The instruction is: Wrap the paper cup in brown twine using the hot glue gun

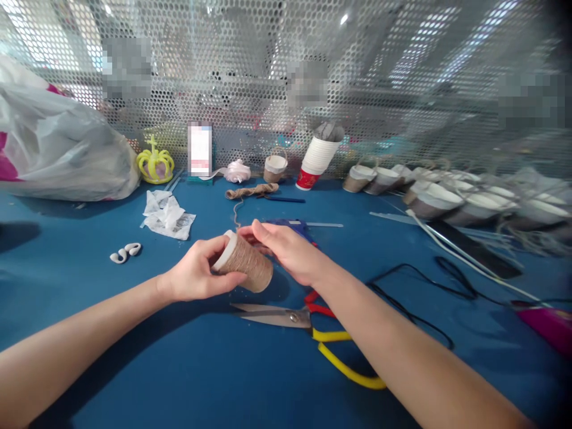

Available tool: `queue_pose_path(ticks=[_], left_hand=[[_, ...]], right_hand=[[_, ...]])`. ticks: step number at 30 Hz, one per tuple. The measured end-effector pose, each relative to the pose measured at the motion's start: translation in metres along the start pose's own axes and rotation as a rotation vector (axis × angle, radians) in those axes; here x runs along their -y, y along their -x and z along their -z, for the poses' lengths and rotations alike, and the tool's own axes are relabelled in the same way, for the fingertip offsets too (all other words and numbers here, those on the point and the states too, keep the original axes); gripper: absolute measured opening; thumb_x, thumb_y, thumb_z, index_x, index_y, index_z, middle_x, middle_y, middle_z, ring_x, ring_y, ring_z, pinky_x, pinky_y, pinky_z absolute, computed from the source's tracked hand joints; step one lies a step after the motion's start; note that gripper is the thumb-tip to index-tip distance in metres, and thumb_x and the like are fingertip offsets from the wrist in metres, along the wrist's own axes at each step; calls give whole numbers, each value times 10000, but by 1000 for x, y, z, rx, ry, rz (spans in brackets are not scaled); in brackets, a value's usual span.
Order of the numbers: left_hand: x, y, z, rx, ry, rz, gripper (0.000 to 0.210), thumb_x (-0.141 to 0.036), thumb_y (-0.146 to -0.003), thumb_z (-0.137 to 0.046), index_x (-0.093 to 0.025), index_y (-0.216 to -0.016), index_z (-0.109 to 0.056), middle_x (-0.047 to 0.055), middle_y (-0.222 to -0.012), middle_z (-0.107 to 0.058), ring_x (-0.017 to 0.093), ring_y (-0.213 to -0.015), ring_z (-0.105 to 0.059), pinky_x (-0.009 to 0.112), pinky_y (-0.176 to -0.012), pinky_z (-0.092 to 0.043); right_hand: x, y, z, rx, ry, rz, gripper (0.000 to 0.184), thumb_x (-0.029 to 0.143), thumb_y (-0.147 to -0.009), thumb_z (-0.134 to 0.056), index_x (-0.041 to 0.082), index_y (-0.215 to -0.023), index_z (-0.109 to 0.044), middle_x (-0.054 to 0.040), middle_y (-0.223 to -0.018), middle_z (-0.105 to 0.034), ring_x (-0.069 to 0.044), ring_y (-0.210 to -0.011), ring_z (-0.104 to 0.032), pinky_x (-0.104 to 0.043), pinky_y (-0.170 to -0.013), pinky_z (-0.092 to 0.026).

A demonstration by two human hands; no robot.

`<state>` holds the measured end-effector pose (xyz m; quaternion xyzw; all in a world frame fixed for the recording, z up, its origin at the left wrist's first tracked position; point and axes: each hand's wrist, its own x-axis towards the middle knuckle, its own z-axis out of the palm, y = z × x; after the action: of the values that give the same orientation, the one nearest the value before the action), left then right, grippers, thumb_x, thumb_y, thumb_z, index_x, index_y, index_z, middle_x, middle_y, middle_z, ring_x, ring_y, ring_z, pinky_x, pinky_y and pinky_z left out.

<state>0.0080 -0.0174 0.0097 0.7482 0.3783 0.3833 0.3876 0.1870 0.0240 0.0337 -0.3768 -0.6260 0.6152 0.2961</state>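
A paper cup (248,262) wrapped in brown twine lies tilted in my left hand (199,271), its white rim toward the upper left. My left fingers and thumb close around the rim end. My right hand (290,250) is at the cup's far side, fingers stretched along it and thumb raised apart; some fingertips are hidden. A strand of twine (238,210) runs from a twine skein (251,190) down to the cup near my right fingertips. Below the cup lie scissors (286,316) with red and yellow handles, partly under my right forearm.
Behind are a yellow crown (155,164), a phone (200,149), pink ribbon (237,171), a small basket (275,168) and stacked cups (318,155). A blue glue gun (288,224) lies beyond my right hand. Several finished baskets (433,199) and a black cable (402,316) lie right; a plastic bag (67,140) left.
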Motion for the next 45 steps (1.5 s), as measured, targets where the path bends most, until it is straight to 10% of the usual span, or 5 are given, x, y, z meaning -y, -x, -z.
queue_pose_path(ticks=[5, 14, 23, 45], left_hand=[[-4, 0, 3, -26, 37, -14, 300, -314, -707, -631, -109, -906, -538, 14, -711, -534, 102, -600, -462, 216, -555, -422], [-4, -4, 9, 28, 137, 111, 279, -380, -726, -609, -124, -791, -521, 2, -717, -509, 115, -663, -459, 238, -615, -401], [-4, -10, 3, -58, 373, 362, 359, -443, -744, -572, -136, -596, -458, -63, -477, -399, 45, -437, -345, 178, -431, -263], [-7, -11, 5, -17, 283, 413, 275, -361, -735, -528, -136, -585, -479, -57, -448, -417, 45, -411, -385, 168, -416, -309]], right_hand=[[8, 12, 8, 221, 14, -110, 475, 502, -703, -631, 175, -1046, -595, -66, -1014, -645, -197, -939, -593, -309, -755, -479], [-1, 34, -5, -189, 733, 243, 601, 460, -661, -688, 173, -1155, -499, -122, -1138, -576, -269, -1024, -553, -426, -875, -434], [-19, 41, -9, -201, 1053, 460, 607, 408, -686, -688, 157, -1192, -468, -139, -1107, -566, -272, -1027, -546, -416, -874, -459], [-24, 40, -12, -137, 1009, 379, 611, 384, -699, -682, 156, -1214, -447, -122, -1132, -544, -250, -1047, -541, -395, -883, -467]])
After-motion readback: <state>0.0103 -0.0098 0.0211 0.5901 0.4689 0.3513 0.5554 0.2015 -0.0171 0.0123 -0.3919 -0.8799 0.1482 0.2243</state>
